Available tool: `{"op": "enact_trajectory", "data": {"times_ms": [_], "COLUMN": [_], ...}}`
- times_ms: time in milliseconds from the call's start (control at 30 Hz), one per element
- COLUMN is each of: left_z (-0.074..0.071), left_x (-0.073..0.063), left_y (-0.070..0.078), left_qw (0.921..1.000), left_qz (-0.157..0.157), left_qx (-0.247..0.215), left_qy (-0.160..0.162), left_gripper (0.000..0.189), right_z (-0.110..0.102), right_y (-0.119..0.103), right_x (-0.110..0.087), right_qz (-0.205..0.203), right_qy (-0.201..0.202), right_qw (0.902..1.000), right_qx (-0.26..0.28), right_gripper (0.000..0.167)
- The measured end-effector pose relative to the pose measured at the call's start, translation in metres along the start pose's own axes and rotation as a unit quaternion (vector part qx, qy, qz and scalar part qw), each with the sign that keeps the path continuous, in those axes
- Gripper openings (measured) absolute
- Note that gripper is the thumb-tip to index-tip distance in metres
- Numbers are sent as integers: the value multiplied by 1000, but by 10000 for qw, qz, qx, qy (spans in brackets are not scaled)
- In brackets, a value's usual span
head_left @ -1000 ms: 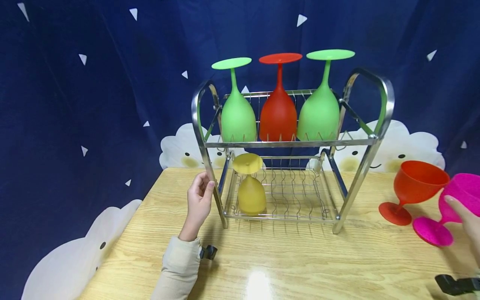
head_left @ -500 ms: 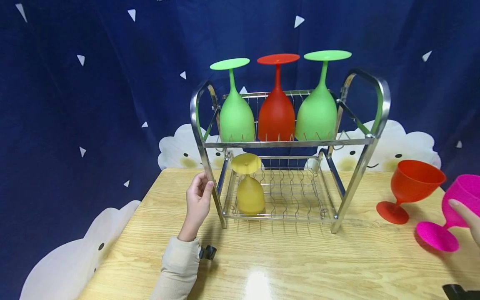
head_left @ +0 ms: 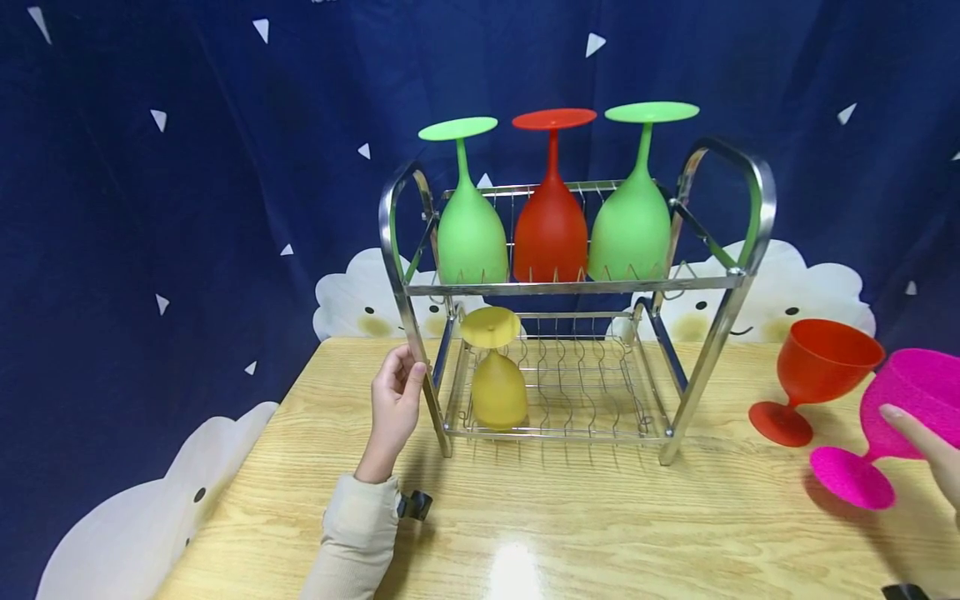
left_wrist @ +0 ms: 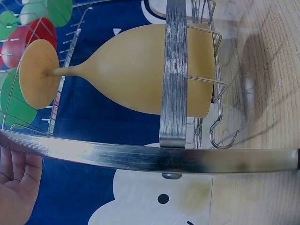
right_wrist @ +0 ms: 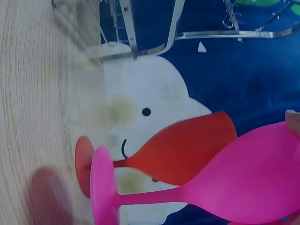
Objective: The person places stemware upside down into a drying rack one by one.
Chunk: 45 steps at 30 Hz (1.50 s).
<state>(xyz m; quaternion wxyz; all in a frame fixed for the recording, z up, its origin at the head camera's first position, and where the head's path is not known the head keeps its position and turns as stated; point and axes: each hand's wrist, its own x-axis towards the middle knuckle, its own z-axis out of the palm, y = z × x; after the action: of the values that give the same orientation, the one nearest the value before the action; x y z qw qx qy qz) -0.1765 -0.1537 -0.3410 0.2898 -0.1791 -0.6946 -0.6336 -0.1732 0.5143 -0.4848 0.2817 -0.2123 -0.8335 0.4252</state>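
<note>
My left hand (head_left: 395,408) holds the left front post of a two-tier metal dish rack (head_left: 570,288); in the left wrist view its fingers (left_wrist: 21,171) go behind that post. At the right edge of the head view, my right hand (head_left: 936,458) grips a pink goblet (head_left: 911,408) by its bowl. The goblet is upright, slightly tilted, with its foot above the tabletop and a shadow beneath. Only a fingertip (right_wrist: 293,121) and a sliver of that hand show in the right wrist view. Close behind stands an upright red goblet (head_left: 825,367) on the table.
Upside down on the top tier are a green goblet (head_left: 471,233), a red goblet (head_left: 551,229) and another green goblet (head_left: 632,233). A yellow goblet (head_left: 498,392) is upside down at the lower tier's left. Behind the wooden table (head_left: 600,517) hangs a blue curtain (head_left: 187,208).
My right hand has raised the pink goblet off the table, and it has shifted slightly left over the last half second. My left hand stays on the rack post.
</note>
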Motion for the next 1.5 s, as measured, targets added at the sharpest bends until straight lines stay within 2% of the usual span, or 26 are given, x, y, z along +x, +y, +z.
{"op": "enact_trajectory", "data": {"times_ms": [100, 267, 333, 433, 667, 833, 1033, 1200, 1267, 1400, 1500], "left_z": [0, -1, -1, -1, 0, 0, 0, 0, 0, 0, 0], "left_x": [0, -1, -1, -1, -1, 0, 0, 0, 1, 0, 0], "left_y": [0, 0, 0, 0, 0, 0, -1, 0, 0, -1, -1], "left_qw": [10000, 10000, 10000, 10000, 9999, 9999, 9999, 9999, 9999, 9999, 9999], "left_qz": [-10, -39, -45, -51, -110, -116, -86, -88, -81, -47, -44], "left_qx": [-15, -23, -30, -18, -27, -19, -59, -112, -118, -100, -92], "left_qy": [-3, 6, 3, -18, -28, -23, -22, 16, 17, 15, 20], "left_gripper": [14, 14, 14, 13, 13, 13, 13, 14, 14, 14, 13], "right_z": [-4, -13, -16, -19, -17, -17, -16, -10, -10, -9, -5], "right_y": [-41, -139, -168, -193, -211, -222, -231, -237, -238, -244, -249], "right_x": [-29, -86, -102, -115, -129, -134, -140, -143, -147, -155, -159], "right_qz": [313, 437, 346, 270, 440, 213, -34, -195, -184, -146, -123], "right_qy": [-171, -362, -350, -320, -136, -222, -218, -348, -548, -842, -982], "right_qw": [9990, 9954, 9939, 9928, 9937, 9917, 9914, 9751, 9755, 9906, 9932], "right_qx": [267, 777, 988, 1120, 1022, 1252, 1288, 2183, 2123, 1072, 606], "right_gripper": [91, 79, 72, 66, 70, 63, 67, 69, 69, 77, 85]}}
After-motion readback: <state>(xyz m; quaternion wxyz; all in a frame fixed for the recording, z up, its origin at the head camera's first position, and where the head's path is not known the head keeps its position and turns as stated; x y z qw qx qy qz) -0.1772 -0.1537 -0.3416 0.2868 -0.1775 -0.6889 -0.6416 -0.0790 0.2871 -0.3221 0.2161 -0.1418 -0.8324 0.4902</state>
